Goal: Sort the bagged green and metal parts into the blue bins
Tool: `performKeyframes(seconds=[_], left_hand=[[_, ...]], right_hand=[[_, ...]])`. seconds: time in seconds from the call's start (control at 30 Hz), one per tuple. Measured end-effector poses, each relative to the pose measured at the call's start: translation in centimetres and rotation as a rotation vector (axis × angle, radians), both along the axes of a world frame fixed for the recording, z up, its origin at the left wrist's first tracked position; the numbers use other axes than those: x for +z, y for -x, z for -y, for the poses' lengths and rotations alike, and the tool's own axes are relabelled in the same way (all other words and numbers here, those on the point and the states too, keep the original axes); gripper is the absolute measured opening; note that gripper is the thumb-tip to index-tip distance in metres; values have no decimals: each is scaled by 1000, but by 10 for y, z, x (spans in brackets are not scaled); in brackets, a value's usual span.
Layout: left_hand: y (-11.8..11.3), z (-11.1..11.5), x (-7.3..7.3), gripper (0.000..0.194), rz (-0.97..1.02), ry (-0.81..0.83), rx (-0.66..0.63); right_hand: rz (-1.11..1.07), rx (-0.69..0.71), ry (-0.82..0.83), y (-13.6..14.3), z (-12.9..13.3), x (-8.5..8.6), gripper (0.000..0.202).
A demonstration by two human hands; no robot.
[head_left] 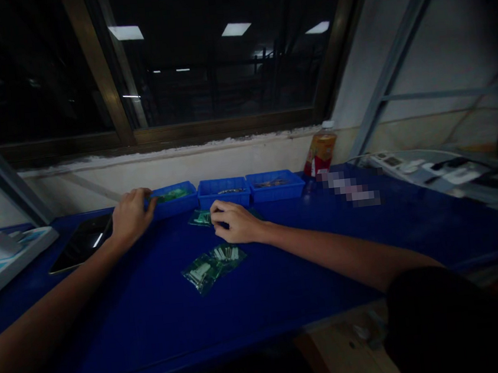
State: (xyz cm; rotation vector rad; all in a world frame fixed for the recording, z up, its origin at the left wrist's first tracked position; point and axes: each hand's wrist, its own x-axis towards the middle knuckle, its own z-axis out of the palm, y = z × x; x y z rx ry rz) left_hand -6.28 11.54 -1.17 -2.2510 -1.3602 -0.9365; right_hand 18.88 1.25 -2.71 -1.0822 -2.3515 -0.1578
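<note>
My left hand [132,216] is at the left end of a blue bin [175,205], its fingers and thumb closed on the bin's corner. Green pieces [173,194] lie inside that bin. In the middle of the table, my right hand [237,223] is curled, fingertips pointing left. What it holds, if anything, is hidden. Right by its fingertips lies a small greenish clear bag [199,218]. Closer to me lie two overlapping bags, one with a white piece and screw-like parts [199,273], the other with several pale rod-shaped parts [228,253].
Two more blue bins [225,198] [277,192] with small metal-looking parts stand along the wall. A drink bottle [320,152] is at the back right, near cables and a power strip [389,163]. A dark phone or tablet [81,242] and another power strip [11,259] lie left.
</note>
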Motion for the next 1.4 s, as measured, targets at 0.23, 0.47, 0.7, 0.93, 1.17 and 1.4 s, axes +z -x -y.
performKeyframes(seconds=[0.23,0.47,0.7,0.93,1.17,1.4], left_hand=[[-17,15,-20,54,-71,-34,30],[-20,13,-22,43,-145,60,-49],[-19,17,-18,38,-88,-39,-103],[-48,43,-22,39,-159,288,-353],[-58,39,-30,41,183,572,-423],[-56,31,-31,46,579,593,-516]], right_hand=[[0,-35,55,-1,-4,-3,39],[73,-54,102,0,-10,-9,23],[112,-65,78,-1,-9,-7,11],[137,-61,77,0,-9,-7,9],[138,-16,116,-1,-9,-5,8],[-23,43,142,-2,-8,-2,21]])
